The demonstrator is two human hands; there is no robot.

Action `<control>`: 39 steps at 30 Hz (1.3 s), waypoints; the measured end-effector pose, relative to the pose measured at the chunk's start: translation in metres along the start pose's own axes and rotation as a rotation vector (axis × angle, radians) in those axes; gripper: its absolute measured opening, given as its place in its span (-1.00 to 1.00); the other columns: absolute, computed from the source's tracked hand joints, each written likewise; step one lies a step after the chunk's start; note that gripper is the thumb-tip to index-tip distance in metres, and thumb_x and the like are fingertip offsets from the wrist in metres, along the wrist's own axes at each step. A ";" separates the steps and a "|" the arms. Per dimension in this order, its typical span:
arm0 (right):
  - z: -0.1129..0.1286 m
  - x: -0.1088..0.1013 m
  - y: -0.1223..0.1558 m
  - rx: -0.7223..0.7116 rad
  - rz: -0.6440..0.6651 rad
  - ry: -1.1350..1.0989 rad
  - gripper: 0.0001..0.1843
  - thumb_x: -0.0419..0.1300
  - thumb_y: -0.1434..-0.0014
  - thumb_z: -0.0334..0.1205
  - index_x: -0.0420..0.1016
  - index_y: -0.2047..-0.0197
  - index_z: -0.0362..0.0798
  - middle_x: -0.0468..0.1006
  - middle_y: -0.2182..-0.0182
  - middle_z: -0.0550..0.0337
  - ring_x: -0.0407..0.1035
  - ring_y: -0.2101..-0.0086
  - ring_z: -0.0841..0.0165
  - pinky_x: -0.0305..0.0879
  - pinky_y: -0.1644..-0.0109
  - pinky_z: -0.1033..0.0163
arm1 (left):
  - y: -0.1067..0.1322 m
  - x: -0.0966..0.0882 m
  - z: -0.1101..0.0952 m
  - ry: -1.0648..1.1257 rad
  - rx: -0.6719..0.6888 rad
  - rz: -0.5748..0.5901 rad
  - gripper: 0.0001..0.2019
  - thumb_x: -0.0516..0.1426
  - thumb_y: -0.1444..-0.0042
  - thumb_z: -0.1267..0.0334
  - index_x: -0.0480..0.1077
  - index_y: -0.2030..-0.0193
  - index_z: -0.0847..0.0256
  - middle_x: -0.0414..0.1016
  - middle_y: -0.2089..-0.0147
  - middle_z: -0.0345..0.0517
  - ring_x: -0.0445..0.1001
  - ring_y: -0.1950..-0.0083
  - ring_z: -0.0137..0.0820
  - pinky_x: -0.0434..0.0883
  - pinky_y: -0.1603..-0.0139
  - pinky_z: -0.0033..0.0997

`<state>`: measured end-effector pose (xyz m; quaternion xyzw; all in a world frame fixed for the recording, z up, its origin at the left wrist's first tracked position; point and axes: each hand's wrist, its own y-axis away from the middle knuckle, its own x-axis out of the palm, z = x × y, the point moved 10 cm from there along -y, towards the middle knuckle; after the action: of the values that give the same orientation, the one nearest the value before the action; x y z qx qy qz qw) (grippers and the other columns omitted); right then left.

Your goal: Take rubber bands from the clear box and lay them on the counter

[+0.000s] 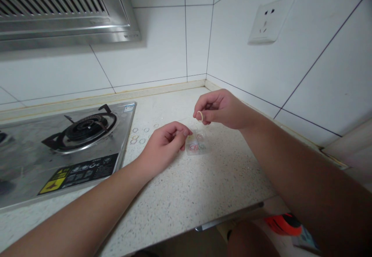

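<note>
Forearms (95,206) span a speckled counter (174,199) below white tiles (162,48), left hand (162,144) gripping a clear case (198,148), right hand (223,109) a ring (202,115).

On your left you see a gas stove (58,160) below a metal range hood (66,25); on your right, a white socket (269,24) on the tiled wall (316,36)

A pale ring (201,115) is pinched upright near a clear box (193,153).
</note>
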<state>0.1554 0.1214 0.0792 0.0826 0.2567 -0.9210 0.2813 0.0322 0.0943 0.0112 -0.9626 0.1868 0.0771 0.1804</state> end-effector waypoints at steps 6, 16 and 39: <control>-0.001 -0.015 -0.001 -0.026 -0.081 0.048 -0.71 0.51 -0.05 -0.10 0.56 0.40 -0.12 0.48 0.57 0.27 0.30 0.55 0.49 0.19 0.51 0.38 | 0.004 0.013 -0.004 -0.165 0.051 0.117 -0.82 0.12 -0.32 0.21 0.48 0.22 0.24 0.36 0.46 -0.26 0.25 0.45 -0.51 0.20 0.42 -0.47; -0.032 -0.004 0.002 0.118 0.101 0.577 -0.83 0.35 -0.20 -0.14 0.65 0.29 -0.09 0.59 0.47 0.21 0.41 0.46 0.41 0.26 0.37 0.29 | -0.008 -0.039 0.008 -0.419 -0.026 -0.212 -0.79 0.11 -0.28 0.14 0.49 0.27 0.18 0.43 0.46 -0.23 0.38 0.40 -0.41 0.26 0.34 -0.40; -0.056 -0.011 0.000 0.195 0.138 0.817 -0.83 0.29 -0.23 -0.16 0.70 0.24 -0.02 0.66 0.38 0.20 0.48 0.38 0.37 0.24 0.28 0.26 | -0.015 -0.051 0.012 -0.683 -0.026 -0.190 -0.79 0.09 -0.27 0.15 0.50 0.29 0.14 0.49 0.46 -0.23 0.41 0.41 -0.40 0.22 0.37 -0.39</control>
<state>0.1649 0.1557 0.0341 0.4841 0.2528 -0.8113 0.2085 -0.0102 0.1290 0.0156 -0.8965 0.0244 0.3798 0.2267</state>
